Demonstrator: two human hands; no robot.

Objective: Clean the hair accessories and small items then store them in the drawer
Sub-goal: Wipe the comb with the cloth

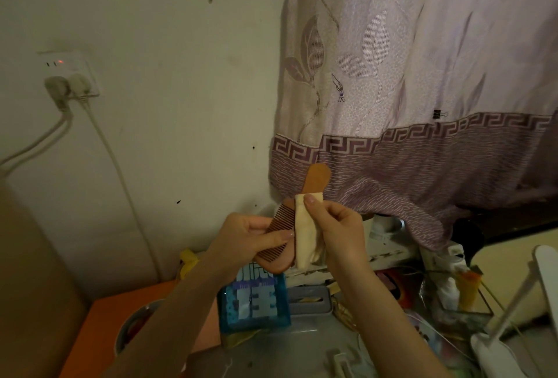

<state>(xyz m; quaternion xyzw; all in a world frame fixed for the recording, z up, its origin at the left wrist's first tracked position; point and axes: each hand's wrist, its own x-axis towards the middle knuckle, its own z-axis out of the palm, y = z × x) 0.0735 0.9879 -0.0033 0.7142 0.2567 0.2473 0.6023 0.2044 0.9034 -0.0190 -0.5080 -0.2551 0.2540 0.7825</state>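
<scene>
Held up in mid-air, above the cluttered desk (99, 329) and in front of the purple curtain (422, 166): a wooden comb (279, 228), handle pointing to about one o'clock, rounded far end down near seven. Left hand (241, 232) curled round the toothed end, thumb lying across the teeth. Right hand (338, 226) pinching a folded cream cloth (305, 229) against the comb's spine, thumb pressed on top near the neck of the handle, the cloth's loose tail hanging toward six o'clock.

Probably light and stiff — thin wood, smooth enough to slide in the fingers once damp. Fine, closely set teeth likely the fragile part; best not squeezed sideways or bent. Safest purchase judged to be the solid spine and the broad handle, both thick enough to take pressure. Cloth soft and limp, easily wrapped over an edge or drawn along between the teeth.

Below, at about six o'clock, a blue packet (255, 299) and a grey tin (308, 299). No drawer clearly in view.
</scene>
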